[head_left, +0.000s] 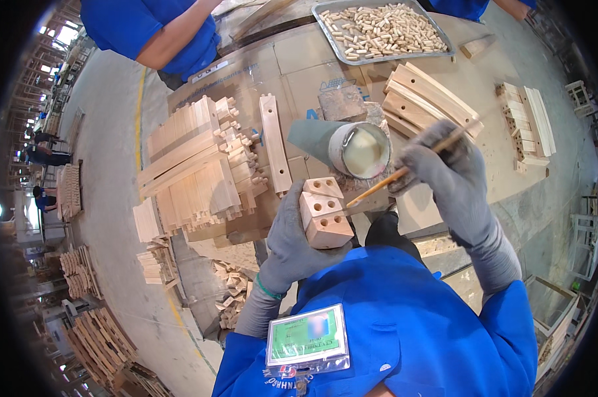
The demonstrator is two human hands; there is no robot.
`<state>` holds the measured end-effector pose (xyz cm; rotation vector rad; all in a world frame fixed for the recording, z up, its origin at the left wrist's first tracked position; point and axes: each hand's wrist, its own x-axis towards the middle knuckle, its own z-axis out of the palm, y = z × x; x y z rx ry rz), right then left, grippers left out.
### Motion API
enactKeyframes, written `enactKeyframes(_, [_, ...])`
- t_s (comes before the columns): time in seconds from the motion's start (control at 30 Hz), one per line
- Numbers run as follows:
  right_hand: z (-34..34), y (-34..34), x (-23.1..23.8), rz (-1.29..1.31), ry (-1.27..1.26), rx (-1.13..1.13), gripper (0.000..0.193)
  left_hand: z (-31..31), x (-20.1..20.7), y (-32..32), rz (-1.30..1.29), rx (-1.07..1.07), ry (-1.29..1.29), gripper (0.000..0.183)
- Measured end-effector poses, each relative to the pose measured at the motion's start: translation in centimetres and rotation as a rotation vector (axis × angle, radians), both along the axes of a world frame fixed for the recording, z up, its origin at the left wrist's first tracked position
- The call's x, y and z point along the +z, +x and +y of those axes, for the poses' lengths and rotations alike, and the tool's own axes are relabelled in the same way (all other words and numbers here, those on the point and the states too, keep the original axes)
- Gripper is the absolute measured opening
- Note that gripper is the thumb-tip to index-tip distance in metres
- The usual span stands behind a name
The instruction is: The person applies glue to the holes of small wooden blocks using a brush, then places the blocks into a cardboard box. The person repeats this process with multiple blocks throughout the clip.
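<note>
My left hand (289, 231), in a grey glove, is closed round a stack of three wooden pieces (330, 233). Their end faces point up and show several drilled holes. In my gloved right hand (448, 175) is a thin wooden stick (380, 187), slanting down to the left. Its lower tip is beside the right edge of the stack; whether it touches cannot be made out. Just beyond the stick, a round pot (339, 149) lies tilted with its mouth towards me. Pale, creamy liquid (365, 153) fills much of it.
A metal tray (352, 59) of wooden dowels is at the far side. Slats with tenoned ends (200, 165) are piled left, beside one drilled slat (274, 142). Curved drilled pieces (431, 99) lie right of the pot, more wood (527, 126) farther right. A co-worker's arm (180, 36) is across the table.
</note>
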<state>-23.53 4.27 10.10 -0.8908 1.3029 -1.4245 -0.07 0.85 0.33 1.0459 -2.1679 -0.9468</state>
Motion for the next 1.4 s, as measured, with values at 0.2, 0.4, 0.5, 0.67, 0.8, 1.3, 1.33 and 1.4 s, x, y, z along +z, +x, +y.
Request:
enactKeyframes(0.2, [-2.1, 1.0, 0.7, 0.108, 0.095, 0.184, 0.013, 0.5, 0.4, -0.1, 0.014, -0.029, 0.001, 0.112])
enactKeyframes(0.4, [-1.8, 1.6, 0.4, 0.322, 0.124, 0.225, 0.019, 0.8, 0.1, -0.2, 0.019, -0.051, -0.02, 0.111])
enactKeyframes(0.5, [-2.0, 1.7, 1.1, 0.296, 0.172, 0.213, 0.016, 0.8, 0.2, -0.1, 0.017, -0.038, 0.019, 0.11])
enactKeyframes(0.67, [-1.9, 1.7, 1.3, 0.283, 0.192, 0.197, 0.013, 0.7, 0.2, -0.3, -0.004, -0.048, -0.006, 0.108])
enactKeyframes(0.8, [-1.6, 1.3, 1.3, 0.247, 0.109, 0.167, 0.012, 0.7, 0.1, -0.2, 0.01, -0.039, -0.021, 0.107])
enactKeyframes(1.3, [-0.3, 1.2, 0.1, 0.351, -0.061, 0.238, 0.017, 0.2, 0.1, -0.5, 0.012, -0.053, -0.05, 0.109])
enactKeyframes(1.33, [-0.3, 1.2, 1.0, 0.335, -0.031, 0.269, 0.019, 0.3, 0.1, -0.5, 0.0, -0.052, -0.064, 0.11])
enactKeyframes(1.4, [-0.5, 1.1, 1.0, 0.336, -0.048, 0.286, 0.022, 0.2, -0.2, -0.5, 0.045, -0.076, -0.026, 0.107])
